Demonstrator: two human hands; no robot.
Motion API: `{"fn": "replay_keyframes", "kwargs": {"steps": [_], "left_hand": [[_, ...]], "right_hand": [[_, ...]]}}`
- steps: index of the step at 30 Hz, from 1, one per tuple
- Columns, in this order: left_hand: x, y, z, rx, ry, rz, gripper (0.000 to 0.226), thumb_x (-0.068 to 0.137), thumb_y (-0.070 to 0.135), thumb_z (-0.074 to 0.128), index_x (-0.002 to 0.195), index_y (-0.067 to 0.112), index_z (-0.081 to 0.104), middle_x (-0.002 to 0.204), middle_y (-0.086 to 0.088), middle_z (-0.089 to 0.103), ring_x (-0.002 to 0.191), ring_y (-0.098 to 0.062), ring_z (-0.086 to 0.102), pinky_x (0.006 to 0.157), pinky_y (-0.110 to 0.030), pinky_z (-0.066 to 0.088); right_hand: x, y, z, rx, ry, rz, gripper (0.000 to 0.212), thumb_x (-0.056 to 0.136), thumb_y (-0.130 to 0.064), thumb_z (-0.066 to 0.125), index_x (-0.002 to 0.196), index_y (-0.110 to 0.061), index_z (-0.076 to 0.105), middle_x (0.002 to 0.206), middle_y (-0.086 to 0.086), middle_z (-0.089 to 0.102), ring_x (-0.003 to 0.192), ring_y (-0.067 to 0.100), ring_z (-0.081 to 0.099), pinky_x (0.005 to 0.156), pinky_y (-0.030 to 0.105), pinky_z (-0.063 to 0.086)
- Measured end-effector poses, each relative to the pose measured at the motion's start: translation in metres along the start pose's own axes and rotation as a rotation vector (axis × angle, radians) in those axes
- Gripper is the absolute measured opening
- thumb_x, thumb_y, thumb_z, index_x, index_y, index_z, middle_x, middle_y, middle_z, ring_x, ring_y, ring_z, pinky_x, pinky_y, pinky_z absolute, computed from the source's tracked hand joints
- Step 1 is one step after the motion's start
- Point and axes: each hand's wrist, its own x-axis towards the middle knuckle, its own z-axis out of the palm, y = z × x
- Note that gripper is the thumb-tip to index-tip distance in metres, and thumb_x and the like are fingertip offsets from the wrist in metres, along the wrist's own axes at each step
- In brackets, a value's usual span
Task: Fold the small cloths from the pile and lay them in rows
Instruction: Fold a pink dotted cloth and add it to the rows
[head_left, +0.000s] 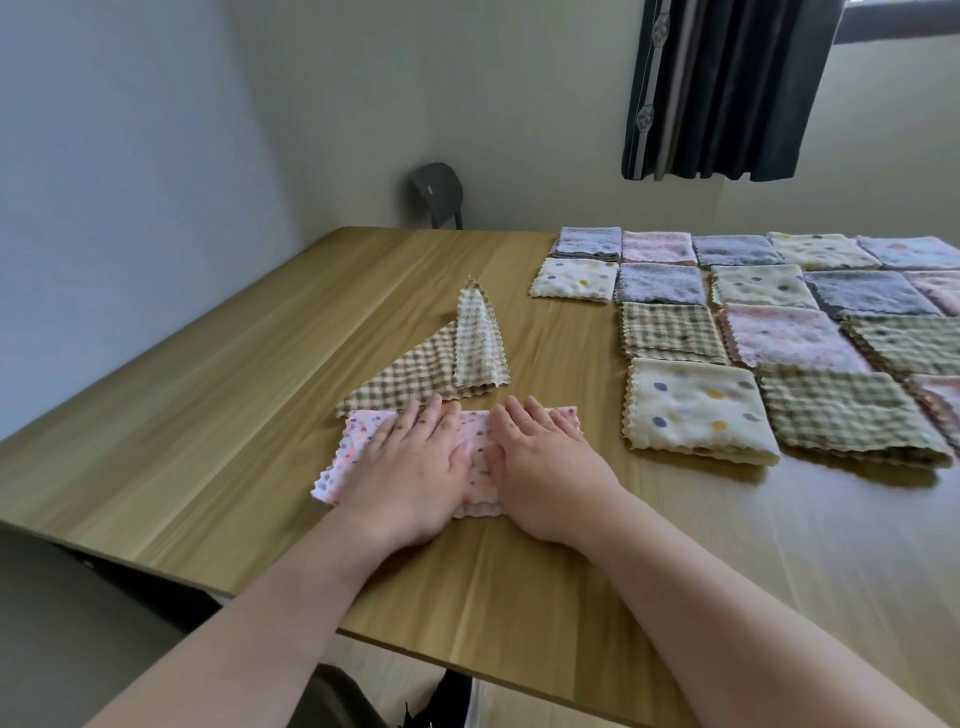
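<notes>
I am pressing my left hand (410, 462) and right hand (540, 467) — fingers straight, together — on the pink cloth (343, 457) for flattening its fold.

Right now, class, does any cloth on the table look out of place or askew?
Yes. The brown checked cloth lies loose and crooked left of the folded rows, one corner flipped over, not squared like them.

The wooden table (208, 415) carries a pink spotted cloth (345, 457). Behind it lies a checked cloth (410, 369); right of it, folded cloths (753, 332) in rows.
</notes>
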Motion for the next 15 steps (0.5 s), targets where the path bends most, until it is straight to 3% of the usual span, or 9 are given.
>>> {"fn": "replay_keyframes", "kwargs": {"steps": [11,15], "left_hand": [[-0.007,-0.029,-0.005,-0.022,-0.054,-0.112,0.068,0.105,0.057,0.008,0.161,0.025,-0.01,0.168,0.006,-0.017,0.153,-0.011,-0.018,0.125,-0.033,-0.012],[-0.006,-0.043,-0.005,-0.031,-0.053,-0.206,0.07,0.104,0.058,0.008,0.162,0.022,-0.009,0.168,0.004,-0.017,0.154,-0.014,-0.016,0.126,-0.04,-0.007]], "right_hand": [[-0.011,0.013,-0.006,0.007,-0.05,0.147,0.065,0.107,-0.049,0.007,0.162,-0.013,0.001,0.17,0.002,-0.006,0.155,0.016,-0.012,0.127,0.035,-0.004],[-0.011,0.015,-0.005,0.01,-0.048,0.171,0.068,0.106,-0.052,0.005,0.162,-0.013,0.0,0.17,0.001,-0.006,0.155,0.016,-0.012,0.127,0.036,-0.004]]}}
